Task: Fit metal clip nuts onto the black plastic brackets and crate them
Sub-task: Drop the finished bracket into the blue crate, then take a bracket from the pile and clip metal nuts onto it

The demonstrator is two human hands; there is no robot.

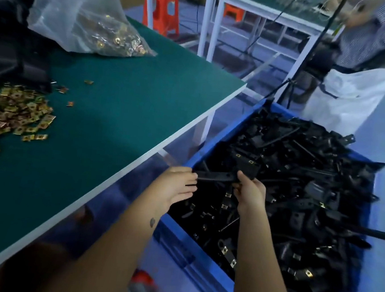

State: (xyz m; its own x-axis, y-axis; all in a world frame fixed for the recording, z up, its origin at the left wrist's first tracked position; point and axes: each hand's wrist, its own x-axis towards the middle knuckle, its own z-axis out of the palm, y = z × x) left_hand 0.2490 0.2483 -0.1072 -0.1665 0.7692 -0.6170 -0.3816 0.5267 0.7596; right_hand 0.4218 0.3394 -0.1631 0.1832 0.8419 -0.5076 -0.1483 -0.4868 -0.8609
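A long black plastic bracket point(219, 175) with brass clip nuts on it is held over the blue crate point(192, 246). My left hand point(176, 188) grips its left end at the crate's near rim. My right hand point(249, 190) pinches its right part. The crate stands on the floor right of the table and is heaped with several black brackets point(300, 178), many carrying clip nuts. Loose brass clip nuts point(10, 116) lie in a pile at the table's left.
The green table point(119, 116) has a white edge running diagonally beside the crate. A clear plastic bag point(93, 20) of clip nuts lies at its back left, next to unfitted black parts point(9, 48). A white sack point(351, 99) and a person stand beyond the crate.
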